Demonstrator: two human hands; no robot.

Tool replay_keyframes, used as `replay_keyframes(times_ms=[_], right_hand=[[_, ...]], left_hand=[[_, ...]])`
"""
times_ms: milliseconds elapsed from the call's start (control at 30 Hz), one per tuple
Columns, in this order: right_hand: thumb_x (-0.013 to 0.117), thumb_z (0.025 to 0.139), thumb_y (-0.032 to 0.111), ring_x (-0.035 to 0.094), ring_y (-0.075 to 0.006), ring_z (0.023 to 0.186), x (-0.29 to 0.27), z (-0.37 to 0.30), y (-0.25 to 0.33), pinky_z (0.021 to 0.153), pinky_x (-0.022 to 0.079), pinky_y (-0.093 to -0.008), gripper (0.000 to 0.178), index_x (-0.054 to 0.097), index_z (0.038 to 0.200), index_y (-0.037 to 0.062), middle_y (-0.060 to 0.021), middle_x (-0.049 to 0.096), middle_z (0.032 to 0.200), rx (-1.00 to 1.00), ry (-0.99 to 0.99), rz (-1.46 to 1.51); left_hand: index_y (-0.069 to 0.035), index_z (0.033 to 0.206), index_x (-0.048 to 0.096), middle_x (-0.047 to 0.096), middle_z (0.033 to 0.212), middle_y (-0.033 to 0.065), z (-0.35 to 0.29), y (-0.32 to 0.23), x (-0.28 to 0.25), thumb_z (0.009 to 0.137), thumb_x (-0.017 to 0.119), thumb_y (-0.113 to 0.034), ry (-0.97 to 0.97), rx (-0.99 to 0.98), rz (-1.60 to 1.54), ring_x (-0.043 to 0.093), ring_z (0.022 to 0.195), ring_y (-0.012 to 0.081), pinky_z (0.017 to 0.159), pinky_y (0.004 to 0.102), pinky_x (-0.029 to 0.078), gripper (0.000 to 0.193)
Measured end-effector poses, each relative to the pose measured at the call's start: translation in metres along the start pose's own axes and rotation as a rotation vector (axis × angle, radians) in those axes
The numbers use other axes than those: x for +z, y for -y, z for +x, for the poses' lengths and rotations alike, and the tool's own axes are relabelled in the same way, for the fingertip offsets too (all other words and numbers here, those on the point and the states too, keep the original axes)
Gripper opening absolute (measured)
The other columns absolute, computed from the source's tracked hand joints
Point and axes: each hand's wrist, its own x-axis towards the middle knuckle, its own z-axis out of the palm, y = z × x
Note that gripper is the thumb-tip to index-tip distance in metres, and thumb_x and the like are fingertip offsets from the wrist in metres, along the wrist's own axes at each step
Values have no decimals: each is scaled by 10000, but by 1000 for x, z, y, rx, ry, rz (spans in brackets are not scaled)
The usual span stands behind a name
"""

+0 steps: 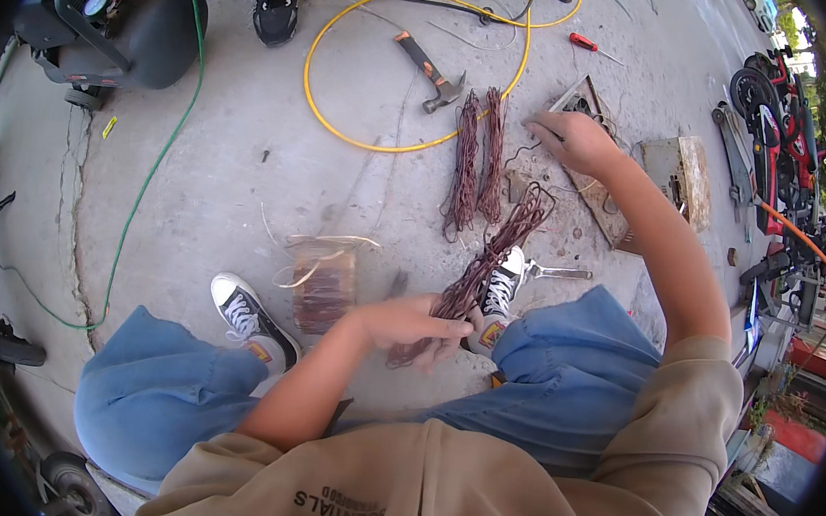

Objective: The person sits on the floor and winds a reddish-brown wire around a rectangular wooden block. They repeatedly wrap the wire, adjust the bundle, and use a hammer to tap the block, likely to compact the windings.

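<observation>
Your left hand [417, 325] curls round a looped maroon wire bundle [492, 255], apparently steadying it, so grip firmly, with your half-closed right hand [576, 140] beyond it, contents unclear.

Soft daylight, faint shadows, bright glare far right, curved black-rimmed edges

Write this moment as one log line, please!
left hand: gripping reddish-brown wire bundle; right hand: near rust-brown flat tray; nearby: two similar bundles, orange-and-black claw hammer
</observation>
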Motion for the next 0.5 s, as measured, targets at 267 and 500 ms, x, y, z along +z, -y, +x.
replay_keyframes(times_ms=[267, 500], right_hand=[[566, 976, 178, 658, -230, 755, -10, 83, 78, 722, 524, -343, 247, 648, 1130, 4, -121, 685, 853, -111, -276, 576], [466, 1028, 215, 534, -121, 597, -76, 47, 147, 594, 449, -271, 341, 638, 1165, -46, -46, 606, 693, -236, -216, 1318]], left_hand=[[-90, 1388, 426, 651, 964, 41, 36, 11, -14, 806, 793, -180, -741, 553, 317, 616, 824, 120, 709, 291, 512, 694], [-142, 1313, 389, 626, 1056, 141, 49, 35, -47, 869, 750, -350, -809, 204, -226, 604, 759, 214, 649, 322, 492, 609]])
